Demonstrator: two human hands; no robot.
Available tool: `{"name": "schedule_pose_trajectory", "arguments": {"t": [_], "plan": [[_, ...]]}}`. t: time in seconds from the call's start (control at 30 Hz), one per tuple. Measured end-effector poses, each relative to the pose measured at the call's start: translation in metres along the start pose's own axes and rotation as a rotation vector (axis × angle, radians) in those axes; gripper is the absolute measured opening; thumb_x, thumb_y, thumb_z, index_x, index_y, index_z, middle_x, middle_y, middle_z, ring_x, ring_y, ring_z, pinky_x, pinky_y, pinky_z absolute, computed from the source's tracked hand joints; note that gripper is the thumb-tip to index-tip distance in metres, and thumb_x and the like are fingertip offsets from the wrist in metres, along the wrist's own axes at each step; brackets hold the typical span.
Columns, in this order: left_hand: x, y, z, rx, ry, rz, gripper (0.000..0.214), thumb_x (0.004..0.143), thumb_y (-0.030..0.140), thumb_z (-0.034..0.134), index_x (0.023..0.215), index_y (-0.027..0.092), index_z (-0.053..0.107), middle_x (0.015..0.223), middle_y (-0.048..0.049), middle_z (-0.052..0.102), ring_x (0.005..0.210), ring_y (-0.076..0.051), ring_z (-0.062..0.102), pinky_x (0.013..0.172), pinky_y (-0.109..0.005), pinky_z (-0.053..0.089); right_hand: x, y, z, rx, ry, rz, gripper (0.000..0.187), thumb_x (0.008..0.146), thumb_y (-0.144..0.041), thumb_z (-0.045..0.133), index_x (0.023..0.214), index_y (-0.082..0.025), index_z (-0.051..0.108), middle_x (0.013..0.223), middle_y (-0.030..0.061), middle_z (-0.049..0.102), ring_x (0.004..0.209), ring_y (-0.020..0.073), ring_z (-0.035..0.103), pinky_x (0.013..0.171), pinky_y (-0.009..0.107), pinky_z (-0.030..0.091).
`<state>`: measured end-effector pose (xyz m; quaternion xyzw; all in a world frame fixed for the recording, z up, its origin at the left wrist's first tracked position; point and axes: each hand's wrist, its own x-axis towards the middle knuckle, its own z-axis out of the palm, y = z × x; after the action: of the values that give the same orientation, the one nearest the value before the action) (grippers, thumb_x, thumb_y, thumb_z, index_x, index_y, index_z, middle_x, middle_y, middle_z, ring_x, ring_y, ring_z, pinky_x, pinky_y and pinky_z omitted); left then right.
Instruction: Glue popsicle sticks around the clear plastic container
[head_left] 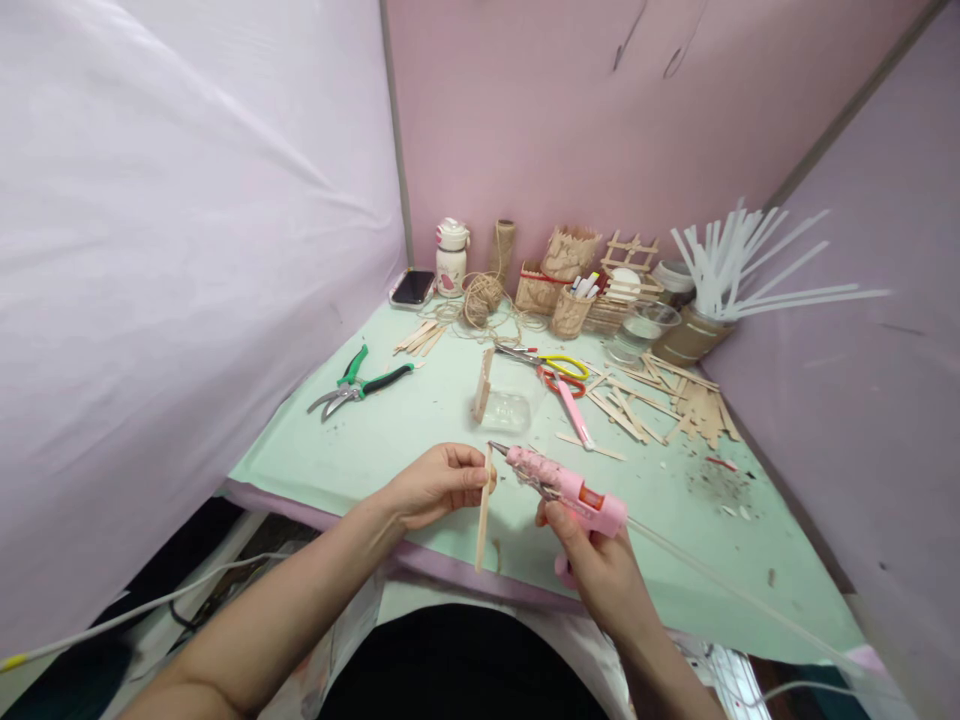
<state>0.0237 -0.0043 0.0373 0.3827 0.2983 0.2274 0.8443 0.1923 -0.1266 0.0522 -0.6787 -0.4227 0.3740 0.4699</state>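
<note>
Near the table's front edge, my left hand (pixel 448 482) pinches a wooden craft stick (pixel 484 520), which stands nearly upright on its narrow side. My right hand (pixel 596 560) is wrapped round the handle of a pink hot glue gun (pixel 570 490). The gun's metal nozzle points left and meets or almost meets the stick's upper end; I cannot tell whether glue is coming out. Just beyond my hands sits a clear plastic container (pixel 506 408) with craft sticks attached along its left side.
Pruning shears (pixel 356 385) lie at the left. Scissors (pixel 559 367), a pink utility knife (pixel 574 410) and loose craft sticks (pixel 630 410) spread over the right. Behind are twine (pixel 484 298), a bottle (pixel 451 262), a phone (pixel 412 288) and a can of glue sticks (pixel 694 335). A cord trails rightward from the gun.
</note>
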Motion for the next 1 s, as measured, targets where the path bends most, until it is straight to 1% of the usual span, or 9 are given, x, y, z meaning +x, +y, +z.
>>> {"name": "schedule_pose_trajectory", "arguments": {"t": [0.2,0.33,0.43,0.6,0.7,0.83,1.0], "plan": [[0.0011,0.0010,0.0009,-0.016,0.014,0.017,0.041,0.050,0.037,0.093,0.067,0.010,0.068,0.064,-0.0020,0.063,0.059,-0.008,0.056,0.063,-0.022,0.042,-0.0031,-0.0012,-0.0014,-0.009,-0.003,0.005,0.046,0.080,-0.063,0.055,0.068,-0.019,0.062,0.052,-0.0034,0.047,0.045,0.0112,0.043,0.044,0.024,0.037],[0.0003,0.0012,0.0025,-0.017,0.023,0.007,0.043,0.047,0.037,0.094,0.067,0.009,0.068,0.064,-0.0014,0.063,0.058,-0.008,0.055,0.061,-0.022,0.041,-0.0016,-0.0031,-0.0004,0.003,-0.009,0.016,0.046,0.080,-0.063,0.055,0.068,-0.019,0.061,0.053,-0.0032,0.047,0.044,0.0110,0.043,0.044,0.024,0.037],[0.0006,0.0003,0.0017,-0.015,0.023,0.002,0.042,0.048,0.037,0.094,0.068,0.010,0.068,0.064,-0.0014,0.063,0.059,-0.008,0.055,0.062,-0.022,0.041,-0.0010,-0.0031,-0.0002,0.006,-0.016,0.029,0.045,0.081,-0.062,0.055,0.069,-0.019,0.061,0.054,-0.0031,0.047,0.044,0.0108,0.043,0.044,0.024,0.036],[0.0023,-0.0001,-0.0015,-0.010,0.033,0.019,0.040,0.050,0.037,0.093,0.065,0.010,0.067,0.064,-0.0016,0.062,0.059,-0.008,0.055,0.062,-0.022,0.041,-0.0026,-0.0003,-0.0015,-0.002,-0.033,-0.023,0.044,0.081,-0.061,0.055,0.069,-0.019,0.061,0.052,-0.0039,0.045,0.045,0.0110,0.043,0.044,0.024,0.037],[0.0017,0.0010,-0.0006,-0.016,0.039,0.019,0.041,0.049,0.037,0.093,0.065,0.009,0.067,0.064,-0.0017,0.063,0.059,-0.008,0.055,0.062,-0.022,0.041,-0.0018,-0.0001,-0.0019,-0.005,-0.034,-0.003,0.044,0.081,-0.061,0.055,0.069,-0.019,0.061,0.050,-0.0041,0.044,0.044,0.0109,0.042,0.043,0.023,0.036],[0.0001,0.0032,0.0016,-0.010,0.023,0.003,0.043,0.048,0.037,0.094,0.066,0.009,0.066,0.063,-0.0015,0.062,0.057,-0.007,0.054,0.060,-0.021,0.040,0.0001,-0.0014,-0.0022,-0.017,-0.026,0.022,0.046,0.082,-0.062,0.053,0.069,-0.019,0.061,0.051,-0.0032,0.046,0.044,0.0111,0.043,0.043,0.024,0.036],[0.0010,0.0037,-0.0003,-0.017,0.020,0.004,0.044,0.049,0.038,0.093,0.067,0.009,0.066,0.064,-0.0015,0.061,0.058,-0.008,0.054,0.061,-0.021,0.040,-0.0015,0.0001,-0.0037,-0.015,-0.048,0.009,0.047,0.081,-0.064,0.054,0.069,-0.019,0.063,0.052,-0.0026,0.048,0.046,0.0120,0.044,0.045,0.025,0.038]]}}
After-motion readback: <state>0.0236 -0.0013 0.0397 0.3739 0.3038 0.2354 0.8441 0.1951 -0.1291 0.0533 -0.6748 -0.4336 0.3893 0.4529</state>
